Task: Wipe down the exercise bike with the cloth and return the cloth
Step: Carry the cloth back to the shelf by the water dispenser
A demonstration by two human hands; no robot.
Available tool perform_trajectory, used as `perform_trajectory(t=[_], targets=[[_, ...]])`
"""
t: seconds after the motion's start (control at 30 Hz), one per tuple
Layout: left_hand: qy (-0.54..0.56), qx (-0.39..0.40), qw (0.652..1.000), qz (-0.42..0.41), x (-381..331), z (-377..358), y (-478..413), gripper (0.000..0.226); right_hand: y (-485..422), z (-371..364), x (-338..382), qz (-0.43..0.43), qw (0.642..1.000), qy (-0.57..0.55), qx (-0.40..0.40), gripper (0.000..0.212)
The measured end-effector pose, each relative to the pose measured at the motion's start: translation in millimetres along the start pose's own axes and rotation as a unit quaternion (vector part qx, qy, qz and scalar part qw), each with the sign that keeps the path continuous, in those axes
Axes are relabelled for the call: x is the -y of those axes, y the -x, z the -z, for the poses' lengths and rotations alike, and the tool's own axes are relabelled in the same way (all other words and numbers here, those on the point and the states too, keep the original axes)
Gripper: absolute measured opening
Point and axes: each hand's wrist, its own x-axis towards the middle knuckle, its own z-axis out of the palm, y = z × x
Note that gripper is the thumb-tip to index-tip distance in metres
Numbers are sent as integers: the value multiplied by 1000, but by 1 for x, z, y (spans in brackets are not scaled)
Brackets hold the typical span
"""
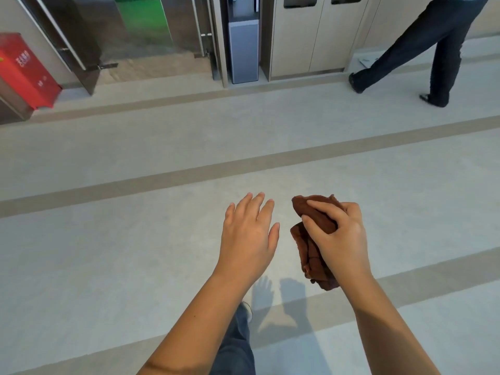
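The biggest thing here is the floor [108, 239]. It is pale grey, with darker tan stripes [189, 171] running across it. At the far side there is a glass door [143, 31] with a metal frame, and next to it a tall grey machine [243, 50] with a dark top. To the right of the machine are two light doors [311, 36], both closed. A red box [24, 71] stands by the wall on the far left.

Another person [422, 50] in dark trousers and dark shoes is stepping along the floor at the far right (only the legs and a bit of shirt show).

Near the camera, two bare arms reach out over the floor. Between them, lower down, you can see a leg in blue jeans [235, 345] and the tip of a shoe [247, 309].

The left hand [249, 234] is flat, palm down, with its fingers straight and a little spread. It holds nothing and hangs in the air just beside the cloth, not touching it.

The right hand [341, 236] grips the cloth [305, 247]. Its fingers [322, 205] curl over the top of it. The cloth is dark reddish brown, soft and scrunched into a lump with lots of folds. One end pokes out past the fingers, and a longer end hangs down under the hand. It is up in the air above the floor, touching only the right hand.
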Motion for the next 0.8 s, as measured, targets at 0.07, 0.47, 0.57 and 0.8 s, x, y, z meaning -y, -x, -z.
perform_trajectory(t=[0.07, 0.47, 0.57, 0.8], targets=[[1, 0, 1000, 0, 26, -4, -44, 45, -44, -24, 6, 3, 1000, 3, -3, 24], [-12, -7, 1000, -5, 156, 25, -322, 46, -312, -145, 81, 17, 1000, -9, -7, 23], [14, -30, 999, -17, 170, 19, -375, 41, -369, -164, 80, 5, 1000, -9, -13, 23], [-21, -79, 994, -69, 186, -14, -554, 38, -546, -192, 64, 19, 999, -10, -37, 25]])
